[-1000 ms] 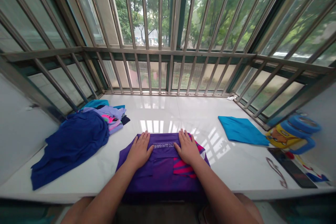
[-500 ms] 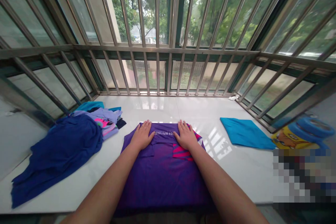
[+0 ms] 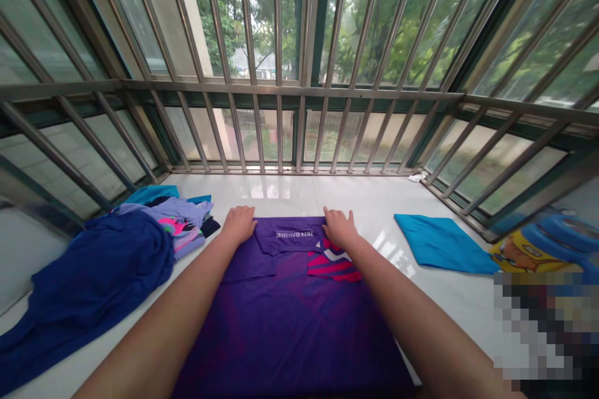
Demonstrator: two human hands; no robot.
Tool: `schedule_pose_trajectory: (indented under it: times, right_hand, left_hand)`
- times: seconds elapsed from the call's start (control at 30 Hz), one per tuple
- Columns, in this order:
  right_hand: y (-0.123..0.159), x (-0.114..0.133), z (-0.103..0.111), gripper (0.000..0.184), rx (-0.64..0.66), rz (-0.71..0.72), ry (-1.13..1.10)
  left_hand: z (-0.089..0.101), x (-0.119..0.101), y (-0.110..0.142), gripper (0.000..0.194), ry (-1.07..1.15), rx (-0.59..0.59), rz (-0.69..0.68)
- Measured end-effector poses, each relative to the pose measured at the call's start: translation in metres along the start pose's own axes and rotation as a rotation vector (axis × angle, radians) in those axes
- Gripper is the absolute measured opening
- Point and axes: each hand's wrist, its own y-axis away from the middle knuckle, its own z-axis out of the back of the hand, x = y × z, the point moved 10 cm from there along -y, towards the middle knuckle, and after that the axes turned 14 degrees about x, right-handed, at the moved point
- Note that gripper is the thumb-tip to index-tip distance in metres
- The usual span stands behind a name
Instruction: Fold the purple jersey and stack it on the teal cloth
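A purple T-shirt [image 3: 290, 318] with red and white stripes lies face down on the white tiled ledge, its sleeves folded inward and white lettering near the top edge. At its upper left corner, my left hand [image 3: 239, 225] has its fingers curled over the fabric. My right hand [image 3: 341, 229] is closed round the upper right corner, beside the striped sleeve; its outer finger stands a little apart, and the thumb is hidden. Both forearms stretch across the shirt's sides.
Left on the ledge [image 3: 285, 190] is a heap of clothes with a dark blue garment [image 3: 107, 280] and a lilac one [image 3: 180, 209]. To the right lie a folded turquoise cloth [image 3: 442, 243] and a blue-and-yellow jug [image 3: 547, 237]. Metal window bars [image 3: 299, 90] enclose the back.
Both hands have moved outward from flat on the folded shirt to its upper corners. The shirt's lower part now reaches closer to me, and the view has shifted slightly.
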Motion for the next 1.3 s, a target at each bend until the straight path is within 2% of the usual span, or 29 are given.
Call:
schedule_pose_trajectory:
  times: [0.07, 0.13, 0.27, 0.37, 0.43, 0.5, 0.53, 0.6, 0.7, 0.8, 0.87, 0.97, 1.07, 1.13, 1.2, 1.3]
  right_hand:
    - [-0.001, -0.01, 0.009, 0.057, 0.011, -0.008, -0.001]
    - [-0.002, -0.014, 0.015, 0.04, 0.035, 0.009, -0.009]
    - [0.007, -0.011, 0.036, 0.023, -0.001, 0.065, -0.043]
    - [0.033, -0.008, 0.054, 0.019, -0.067, 0.103, -0.074]
    - [0.06, -0.007, 0.061, 0.019, -0.111, 0.135, -0.099]
    - [0.095, -0.004, 0.06, 0.02, -0.16, 0.194, -0.129]
    - [0.115, -0.002, 0.056, 0.023, -0.181, 0.234, -0.139]
    - [0.154, 0.003, 0.036, 0.026, -0.201, 0.315, -0.141]
    - [0.206, 0.006, -0.018, 0.033, -0.182, 0.378, -0.111]
    - [0.239, 0.002, -0.075, 0.052, -0.179, 0.357, -0.049]
    - [0.252, 0.003, -0.098, 0.066, -0.203, 0.317, -0.001]
    - [0.255, 0.021, -0.1, 0.068, -0.235, 0.264, 0.017]
    - [0.238, 0.052, -0.082, 0.058, -0.21, 0.235, -0.018]
    - [0.218, 0.067, -0.075, 0.061, -0.135, 0.212, -0.046]
    - [0.196, 0.066, -0.074, 0.065, -0.052, 0.164, -0.072]
    - [0.169, 0.04, -0.077, 0.071, 0.018, 0.086, -0.1]
  left_hand:
    - [0.004, 0.011, -0.004, 0.031, 0.032, 0.032, 0.016]
    - [0.006, 0.014, -0.005, 0.018, 0.077, 0.059, 0.008]
    - [0.025, 0.005, 0.006, 0.012, 0.178, 0.027, -0.054]
    - [0.044, 0.003, 0.035, 0.015, 0.228, -0.034, -0.098]
    - [0.054, 0.002, 0.067, 0.016, 0.264, -0.094, -0.166]
    - [0.055, 0.002, 0.108, 0.018, 0.314, -0.165, -0.273]
    - [0.05, 0.002, 0.131, 0.019, 0.338, -0.198, -0.327]
    - [0.029, 0.003, 0.177, 0.018, 0.35, -0.237, -0.393]
    - [-0.024, 0.003, 0.235, 0.021, 0.288, -0.221, -0.432]
    - [-0.072, 0.0, 0.276, 0.037, 0.225, -0.175, -0.452]
    - [-0.085, -0.003, 0.29, 0.048, 0.215, -0.178, -0.44]
    - [-0.08, -0.014, 0.286, 0.052, 0.219, -0.194, -0.398]
    - [-0.068, -0.036, 0.259, 0.048, 0.183, -0.201, -0.353]
    - [-0.067, -0.051, 0.235, 0.049, 0.128, -0.191, -0.314]
    - [-0.073, -0.057, 0.213, 0.055, 0.065, -0.151, -0.25]
    - [-0.084, -0.051, 0.19, 0.064, -0.004, -0.099, -0.155]
